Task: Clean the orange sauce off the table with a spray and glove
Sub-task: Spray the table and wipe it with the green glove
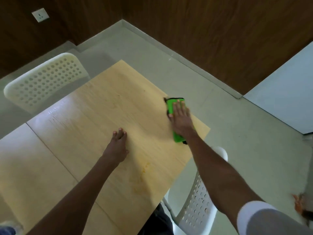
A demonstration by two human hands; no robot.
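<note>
Head view: right hand flat on green glove; left hand flat on table.

A white perforated chair stands at the far left. Another white chair stands near right. A wall socket sits on the wood-panelled wall.

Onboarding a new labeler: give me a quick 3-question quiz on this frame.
1. True or false: the right hand presses flat on the green glove.
2. The left hand rests on: A) a chair B) the table C) a spray bottle
3. Fill in: the orange sauce smear lies ____ the person than the glove.

Key: 1 true; 2 B; 3 nearer to.
</note>
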